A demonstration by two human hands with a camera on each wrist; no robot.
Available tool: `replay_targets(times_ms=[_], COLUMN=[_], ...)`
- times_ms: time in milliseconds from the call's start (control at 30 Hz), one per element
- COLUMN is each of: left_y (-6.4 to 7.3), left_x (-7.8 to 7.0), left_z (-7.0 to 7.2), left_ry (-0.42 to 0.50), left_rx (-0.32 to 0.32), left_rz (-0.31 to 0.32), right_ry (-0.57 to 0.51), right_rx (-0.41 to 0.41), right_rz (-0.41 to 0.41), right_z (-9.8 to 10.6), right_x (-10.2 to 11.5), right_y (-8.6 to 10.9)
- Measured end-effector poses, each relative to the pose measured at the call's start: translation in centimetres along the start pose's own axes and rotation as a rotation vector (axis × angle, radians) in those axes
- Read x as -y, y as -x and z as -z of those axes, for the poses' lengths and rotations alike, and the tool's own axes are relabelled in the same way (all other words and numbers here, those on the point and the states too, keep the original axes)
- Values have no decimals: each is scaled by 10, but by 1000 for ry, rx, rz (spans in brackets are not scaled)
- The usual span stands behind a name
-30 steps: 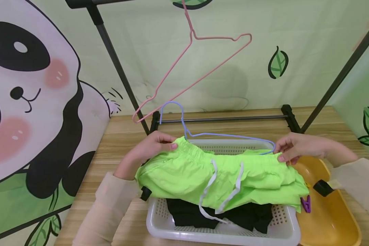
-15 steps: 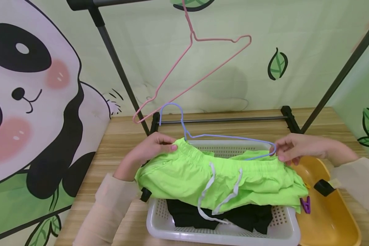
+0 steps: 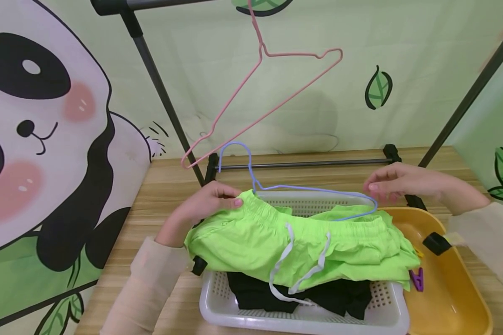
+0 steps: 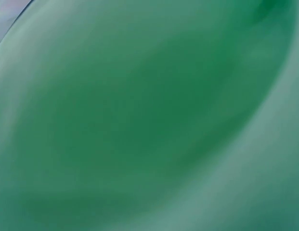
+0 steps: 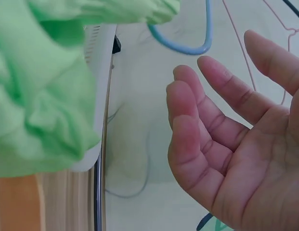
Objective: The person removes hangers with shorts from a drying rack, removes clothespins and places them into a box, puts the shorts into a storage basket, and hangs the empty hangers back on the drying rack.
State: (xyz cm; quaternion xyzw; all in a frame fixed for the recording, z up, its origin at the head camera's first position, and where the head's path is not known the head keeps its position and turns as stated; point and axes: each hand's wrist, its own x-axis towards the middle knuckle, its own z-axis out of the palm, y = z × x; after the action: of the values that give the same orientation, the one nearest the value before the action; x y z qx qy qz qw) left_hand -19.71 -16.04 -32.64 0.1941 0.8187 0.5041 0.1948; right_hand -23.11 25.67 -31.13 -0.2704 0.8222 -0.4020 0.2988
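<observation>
Neon green shorts (image 3: 310, 242) with white drawstrings (image 3: 291, 251) lie across the white basket. My left hand (image 3: 211, 200) pinches the left end of their waistband between thumb and fingers. A blue hanger (image 3: 310, 188) has its left part inside the waistband; its hook and right end stick out above. My right hand (image 3: 406, 184) is off the cloth, close to the hanger's right end. In the right wrist view that hand (image 5: 236, 125) has loosely bent fingers and holds nothing, with the hanger end (image 5: 188, 48) just beyond the fingertips. Blurred green fills the left wrist view.
Black cloth (image 3: 302, 293) lies in the white basket (image 3: 310, 323). To the right stands a yellow tub (image 3: 448, 298) with a purple clip (image 3: 417, 279) at the shorts' edge. A pink hanger (image 3: 234, 93) hangs from the black rack (image 3: 161, 93) behind.
My right hand has let go of the right side of the waistband and moved up and slightly back. The hanger's right end now shows more fully outside the shorts. The left hand keeps its grip.
</observation>
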Motion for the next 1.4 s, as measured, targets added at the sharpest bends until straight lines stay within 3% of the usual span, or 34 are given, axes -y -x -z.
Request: replay_targets(times_ms=[833, 1133, 1400], left_y=[-1, -3, -4], left_x=[1, 4, 4], left_z=[0, 0, 1], left_ry=[9, -37, -32], left_rx=[13, 3, 4], left_rz=[18, -14, -13], right_ry=[-69, -120, -115], right_rx=[139, 163, 153], right_rz=[75, 32, 41], right_z=[-13, -16, -17], right_x=[22, 24, 23], right_y=[-28, -29, -30])
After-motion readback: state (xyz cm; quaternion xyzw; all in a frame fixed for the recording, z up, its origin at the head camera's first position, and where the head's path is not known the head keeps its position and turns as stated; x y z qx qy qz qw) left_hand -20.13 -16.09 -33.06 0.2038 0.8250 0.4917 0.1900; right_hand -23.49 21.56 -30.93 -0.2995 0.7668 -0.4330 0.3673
